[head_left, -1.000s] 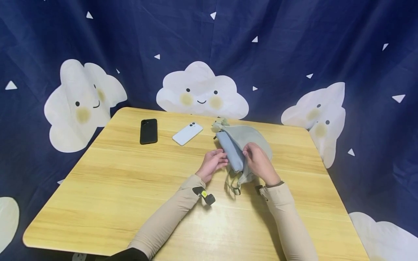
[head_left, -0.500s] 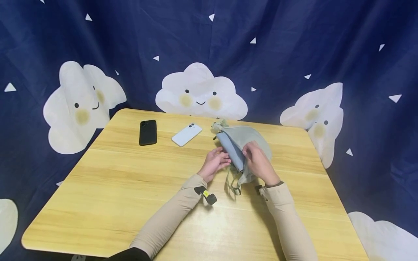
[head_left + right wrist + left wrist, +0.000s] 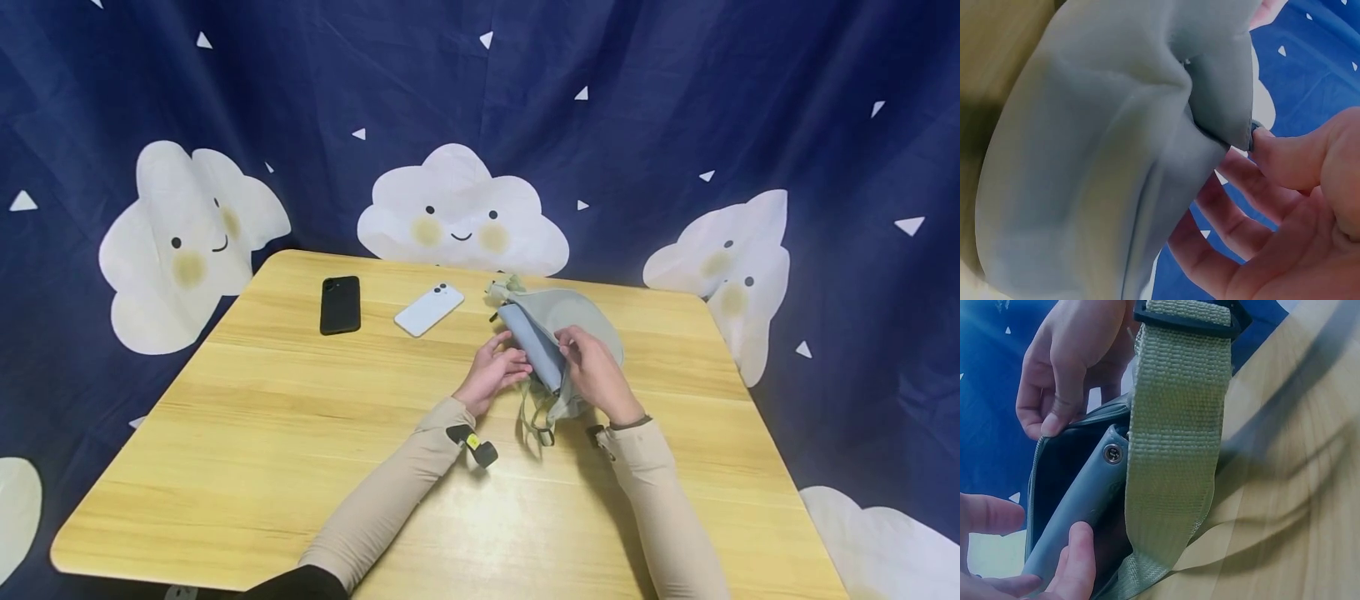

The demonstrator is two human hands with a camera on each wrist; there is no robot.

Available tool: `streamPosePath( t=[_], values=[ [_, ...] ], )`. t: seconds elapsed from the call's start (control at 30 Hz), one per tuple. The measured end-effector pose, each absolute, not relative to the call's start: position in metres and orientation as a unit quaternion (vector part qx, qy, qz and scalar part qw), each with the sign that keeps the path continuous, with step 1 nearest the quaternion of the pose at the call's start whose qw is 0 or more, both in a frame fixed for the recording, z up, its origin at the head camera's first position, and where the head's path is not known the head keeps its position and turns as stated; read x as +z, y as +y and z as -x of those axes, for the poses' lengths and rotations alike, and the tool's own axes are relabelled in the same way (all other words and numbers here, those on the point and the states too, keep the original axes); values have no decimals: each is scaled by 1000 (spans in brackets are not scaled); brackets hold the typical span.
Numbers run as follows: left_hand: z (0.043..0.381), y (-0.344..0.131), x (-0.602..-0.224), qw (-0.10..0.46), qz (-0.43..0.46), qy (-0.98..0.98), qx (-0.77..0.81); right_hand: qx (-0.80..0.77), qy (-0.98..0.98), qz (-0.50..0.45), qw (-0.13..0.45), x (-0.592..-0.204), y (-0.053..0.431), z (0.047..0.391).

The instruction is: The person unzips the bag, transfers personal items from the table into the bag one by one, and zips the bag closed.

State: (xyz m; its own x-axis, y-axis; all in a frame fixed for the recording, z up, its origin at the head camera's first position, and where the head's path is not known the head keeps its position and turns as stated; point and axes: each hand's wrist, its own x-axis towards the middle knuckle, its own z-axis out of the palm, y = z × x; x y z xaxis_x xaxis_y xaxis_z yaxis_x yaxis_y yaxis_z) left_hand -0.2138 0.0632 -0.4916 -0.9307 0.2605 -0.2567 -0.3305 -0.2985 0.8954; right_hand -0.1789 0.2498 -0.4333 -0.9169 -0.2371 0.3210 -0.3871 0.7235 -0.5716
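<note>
A grey-green shoulder bag (image 3: 588, 310) lies on the table, its zipped mouth facing left. Most of a blue-grey pouch (image 3: 531, 343) sits inside that mouth, and a metal snap (image 3: 1112, 454) shows on its end in the left wrist view. My right hand (image 3: 597, 377) pinches the bag's zipper edge between thumb and forefinger, holding the mouth apart. With loosely extended fingers, my left hand (image 3: 491, 375) touches the pouch's outer side. The bag's webbing strap (image 3: 1175, 450) crosses in front of the opening in the left wrist view.
On the wooden table (image 3: 300, 450), a white phone (image 3: 429, 309) lies left of the bag, and a black phone (image 3: 341, 305) farther left. Behind the table hangs a dark blue curtain (image 3: 315, 75) with cloud prints.
The pouch has shifted slightly deeper into the bag, and my left hand has moved a little to the right with it. My right hand keeps its pinch on the bag's edge.
</note>
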Motion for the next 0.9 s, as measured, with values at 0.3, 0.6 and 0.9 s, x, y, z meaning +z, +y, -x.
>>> streamPosePath(
  t=[0.3, 0.6, 0.9],
  values=[
    [217, 63, -492, 191, 36, 561, 805, 330, -925, -162, 99, -435, 253, 182],
    [222, 67, -493, 196, 33, 557, 806, 333, -924, -160, 99, -434, 255, 182],
    [226, 72, -490, 209, 31, 555, 804, 339, -922, -161, 97, -434, 257, 183]
  ],
)
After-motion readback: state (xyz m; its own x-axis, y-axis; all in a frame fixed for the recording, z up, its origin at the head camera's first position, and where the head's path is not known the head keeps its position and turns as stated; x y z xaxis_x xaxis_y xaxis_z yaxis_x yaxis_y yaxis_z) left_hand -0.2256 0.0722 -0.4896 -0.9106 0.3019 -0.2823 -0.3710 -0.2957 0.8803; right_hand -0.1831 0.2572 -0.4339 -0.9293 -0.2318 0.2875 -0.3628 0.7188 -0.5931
